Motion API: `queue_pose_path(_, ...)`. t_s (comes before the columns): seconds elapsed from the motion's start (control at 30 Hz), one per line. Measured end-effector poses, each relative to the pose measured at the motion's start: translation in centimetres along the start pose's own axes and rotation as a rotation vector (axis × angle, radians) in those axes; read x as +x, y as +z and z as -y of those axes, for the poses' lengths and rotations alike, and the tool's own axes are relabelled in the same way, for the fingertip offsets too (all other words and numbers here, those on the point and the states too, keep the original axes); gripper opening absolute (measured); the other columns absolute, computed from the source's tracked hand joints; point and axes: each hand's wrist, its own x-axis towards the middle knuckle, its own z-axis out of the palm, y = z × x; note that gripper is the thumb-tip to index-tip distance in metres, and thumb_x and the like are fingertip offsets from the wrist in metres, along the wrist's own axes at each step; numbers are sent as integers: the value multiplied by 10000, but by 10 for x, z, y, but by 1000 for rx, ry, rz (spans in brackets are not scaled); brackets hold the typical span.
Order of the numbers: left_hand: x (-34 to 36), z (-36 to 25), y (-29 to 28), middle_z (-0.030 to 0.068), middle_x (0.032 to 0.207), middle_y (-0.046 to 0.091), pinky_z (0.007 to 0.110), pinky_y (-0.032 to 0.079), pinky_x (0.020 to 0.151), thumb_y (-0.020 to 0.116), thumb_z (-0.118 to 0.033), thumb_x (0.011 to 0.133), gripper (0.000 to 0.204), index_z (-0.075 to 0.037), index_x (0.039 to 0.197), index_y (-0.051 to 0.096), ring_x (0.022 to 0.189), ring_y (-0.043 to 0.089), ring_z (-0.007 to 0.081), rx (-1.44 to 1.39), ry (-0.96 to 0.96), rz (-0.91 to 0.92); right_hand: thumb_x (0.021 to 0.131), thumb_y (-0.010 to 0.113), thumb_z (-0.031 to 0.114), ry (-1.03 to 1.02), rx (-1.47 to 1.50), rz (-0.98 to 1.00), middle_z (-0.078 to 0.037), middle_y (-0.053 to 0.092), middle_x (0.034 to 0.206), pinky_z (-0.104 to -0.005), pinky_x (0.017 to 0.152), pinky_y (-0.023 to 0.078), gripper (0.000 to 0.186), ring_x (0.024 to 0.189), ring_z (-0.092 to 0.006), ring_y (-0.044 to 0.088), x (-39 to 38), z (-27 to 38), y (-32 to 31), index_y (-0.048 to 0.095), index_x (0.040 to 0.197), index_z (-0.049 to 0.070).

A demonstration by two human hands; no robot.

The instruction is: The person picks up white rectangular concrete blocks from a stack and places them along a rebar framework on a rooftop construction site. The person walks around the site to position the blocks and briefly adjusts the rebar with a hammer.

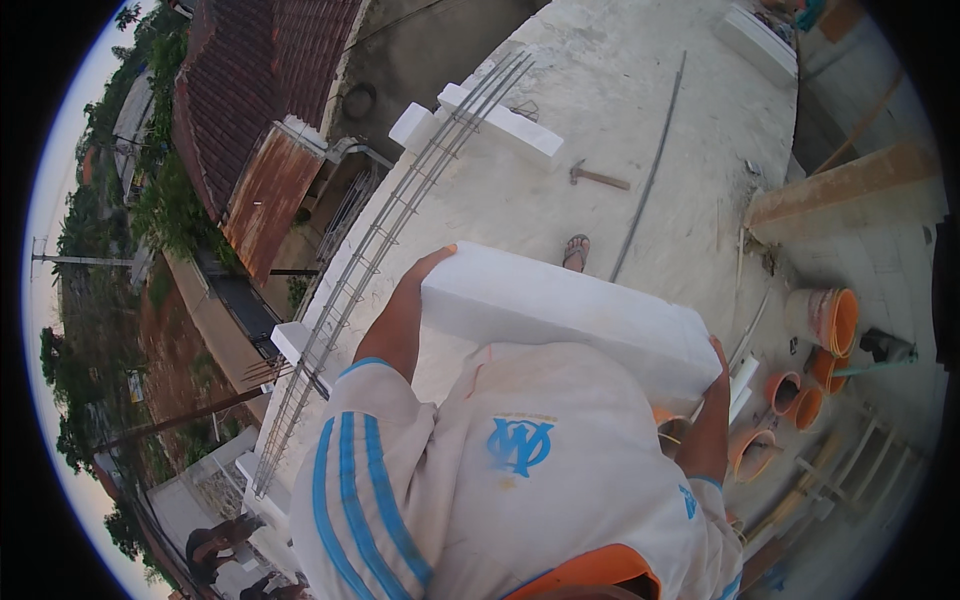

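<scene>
I hold a long white block (565,305) level across the front of my white shirt. My left hand (442,255) grips its left end and my right hand (716,355) its right end, fingers mostly hidden. Below the block my foot in a flip-flop (575,255) shows on the pale concrete slab. A hammer (600,178) lies ahead of me on the slab, left of a long thin bar (648,165).
Rebar cages (390,225) and more white blocks (500,125) run along the slab's left edge, with roofs (240,140) beyond. At the right are orange buckets (820,320) by a wall. A co-worker (215,550) appears at lower left.
</scene>
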Motion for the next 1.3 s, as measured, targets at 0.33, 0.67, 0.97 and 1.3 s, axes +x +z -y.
queue_pose_path(0.33, 113, -166, 136, 145, 1115, 551, 373, 410, 838, 581, -483, 751, 578, -70, 1153, 525, 1022, 519, 254, 144, -115, 77, 814, 525, 423, 111, 143, -160, -92, 587, 968, -370, 767, 465, 475, 866, -234, 572, 63, 144, 14, 524, 1106, 47)
queue_pose_path(0.67, 200, -236, 237, 124, 1059, 586, 370, 434, 797, 553, -417, 801, 488, -56, 1129, 542, 944, 559, 238, 64, -121, 99, 780, 591, 393, 139, 189, -124, -72, 588, 954, -345, 753, 454, 451, 858, -212, 565, 180, 265, -39, 541, 1087, 67)
queue_pose_path(0.97, 218, -274, 371, 135, 1097, 568, 345, 433, 824, 572, -427, 791, 542, -33, 1159, 519, 981, 550, 239, -57, -64, 18, 787, 575, 417, 204, 32, -76, -79, 586, 1004, -363, 769, 448, 481, 898, -216, 558, 298, 432, -88, 538, 1109, 62)
queue_pose_path(1.3, 228, -389, 539, 162, 1180, 504, 379, 366, 891, 633, -512, 689, 712, -35, 1194, 480, 1065, 486, 278, -25, -98, -172, 876, 374, 441, 52, -75, 118, -88, 508, 1189, -364, 905, 385, 533, 1055, -237, 500, 375, 622, -125, 420, 1246, 60)
